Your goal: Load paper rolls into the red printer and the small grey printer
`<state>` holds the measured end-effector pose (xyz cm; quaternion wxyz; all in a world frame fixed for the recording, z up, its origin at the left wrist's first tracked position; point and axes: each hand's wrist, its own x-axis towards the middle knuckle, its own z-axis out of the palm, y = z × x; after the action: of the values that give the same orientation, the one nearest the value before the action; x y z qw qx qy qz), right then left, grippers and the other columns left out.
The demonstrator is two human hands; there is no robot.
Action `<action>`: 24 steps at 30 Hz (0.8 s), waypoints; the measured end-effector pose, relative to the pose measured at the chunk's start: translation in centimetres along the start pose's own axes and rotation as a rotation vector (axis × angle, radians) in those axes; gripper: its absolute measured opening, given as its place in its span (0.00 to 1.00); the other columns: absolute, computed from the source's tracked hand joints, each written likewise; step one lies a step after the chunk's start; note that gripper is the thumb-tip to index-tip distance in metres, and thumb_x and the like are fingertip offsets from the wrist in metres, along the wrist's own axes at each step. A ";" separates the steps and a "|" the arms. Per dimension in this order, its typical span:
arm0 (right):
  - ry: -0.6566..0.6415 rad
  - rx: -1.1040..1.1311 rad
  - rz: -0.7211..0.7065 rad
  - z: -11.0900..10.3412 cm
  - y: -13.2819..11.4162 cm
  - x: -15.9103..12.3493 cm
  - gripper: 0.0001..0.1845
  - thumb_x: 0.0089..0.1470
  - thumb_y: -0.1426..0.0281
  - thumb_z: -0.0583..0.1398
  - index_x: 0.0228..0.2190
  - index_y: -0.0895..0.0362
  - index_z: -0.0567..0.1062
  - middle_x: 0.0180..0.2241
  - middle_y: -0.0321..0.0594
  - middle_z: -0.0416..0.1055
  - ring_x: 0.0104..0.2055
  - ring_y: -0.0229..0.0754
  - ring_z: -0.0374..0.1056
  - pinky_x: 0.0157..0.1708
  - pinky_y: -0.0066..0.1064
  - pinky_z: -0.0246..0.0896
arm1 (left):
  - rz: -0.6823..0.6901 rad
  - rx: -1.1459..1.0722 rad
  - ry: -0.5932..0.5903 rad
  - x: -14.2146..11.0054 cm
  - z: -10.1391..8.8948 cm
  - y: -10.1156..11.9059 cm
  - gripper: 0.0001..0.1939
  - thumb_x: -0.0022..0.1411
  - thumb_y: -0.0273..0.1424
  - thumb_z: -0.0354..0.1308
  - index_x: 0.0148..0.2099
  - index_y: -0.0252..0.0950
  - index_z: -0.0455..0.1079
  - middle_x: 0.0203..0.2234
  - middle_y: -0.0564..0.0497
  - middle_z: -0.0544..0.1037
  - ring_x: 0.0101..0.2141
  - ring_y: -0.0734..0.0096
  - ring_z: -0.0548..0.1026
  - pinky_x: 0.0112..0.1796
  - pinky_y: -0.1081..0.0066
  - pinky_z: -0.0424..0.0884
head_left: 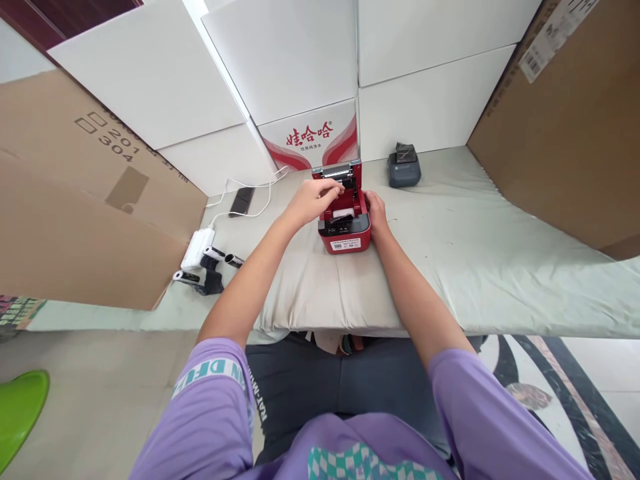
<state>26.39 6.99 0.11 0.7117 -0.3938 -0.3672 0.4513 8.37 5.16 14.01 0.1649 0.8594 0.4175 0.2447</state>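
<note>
A red and black label printer (345, 239) stands on the cloth-covered surface with its lid (340, 171) raised. A white paper roll (343, 214) lies in its bay. My left hand (316, 199) reaches over the printer's left side, its fingers bent and pinched together above the bay, in front of the lid. Whatever is between those fingertips is too small or hidden to make out. Against the printer's right wall, my right hand (376, 211) is wrapped round the side and grips it; some of its fingers are out of sight behind the casing.
A dark grey device (404, 170) sits at the back right. To the left lie a black phone (242, 201), a white cable (267, 200), a white power strip (198, 249) and several rolls (215, 253). Cardboard panels (90, 200) and white boxes (300, 60) wall in the surface.
</note>
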 end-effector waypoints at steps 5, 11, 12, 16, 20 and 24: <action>0.004 -0.033 -0.011 0.0 -0.1 0.0 0.22 0.59 0.48 0.62 0.32 0.55 0.77 0.35 0.36 0.77 0.41 0.41 0.71 0.47 0.32 0.69 | -0.024 0.199 0.192 0.6 0.0 -0.3 0.21 0.77 0.39 0.48 0.61 0.37 0.75 0.61 0.42 0.79 0.62 0.55 0.72 0.64 0.57 0.64; -0.001 0.003 -0.001 0.0 0.3 0.1 0.22 0.58 0.47 0.62 0.30 0.54 0.74 0.33 0.35 0.75 0.39 0.40 0.70 0.45 0.32 0.69 | -0.072 0.226 0.185 0.3 -0.3 0.6 0.28 0.79 0.40 0.38 0.53 0.38 0.81 0.49 0.45 0.85 0.54 0.59 0.79 0.64 0.56 0.63; -0.010 0.016 -0.001 0.0 0.3 0.1 0.22 0.57 0.47 0.62 0.30 0.53 0.73 0.32 0.34 0.74 0.38 0.40 0.70 0.45 0.32 0.69 | -0.068 0.206 0.164 0.0 -0.3 0.8 0.30 0.79 0.40 0.37 0.50 0.38 0.82 0.46 0.46 0.86 0.51 0.59 0.80 0.64 0.56 0.64; -0.009 -0.020 -0.028 0.1 -0.1 -0.2 0.23 0.56 0.46 0.62 0.28 0.53 0.70 0.30 0.33 0.70 0.37 0.39 0.68 0.44 0.31 0.68 | -0.056 0.146 0.067 -1.5 0.6 1.4 0.31 0.79 0.39 0.38 0.44 0.37 0.84 0.37 0.47 0.87 0.44 0.62 0.83 0.66 0.56 0.64; 0.030 -0.083 -0.026 0.3 -1.0 -0.8 0.23 0.59 0.46 0.60 0.28 0.52 0.70 0.31 0.35 0.71 0.38 0.40 0.67 0.43 0.32 0.69 | -0.040 0.231 0.049 -3.1 1.9 1.9 0.31 0.79 0.38 0.38 0.39 0.36 0.82 0.34 0.46 0.86 0.42 0.61 0.83 0.70 0.55 0.61; 0.032 -0.112 -0.031 0.5 -1.5 -1.0 0.23 0.60 0.45 0.59 0.29 0.52 0.71 0.32 0.35 0.72 0.39 0.41 0.68 0.45 0.33 0.69 | 0.000 0.312 0.064 -4.4 2.5 2.6 0.29 0.79 0.38 0.38 0.42 0.37 0.81 0.39 0.46 0.86 0.44 0.60 0.83 0.70 0.53 0.61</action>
<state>26.17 5.74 1.44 0.7012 -0.4343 -0.3865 0.4127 9.09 -0.06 11.98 0.0159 0.8664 0.4554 0.2041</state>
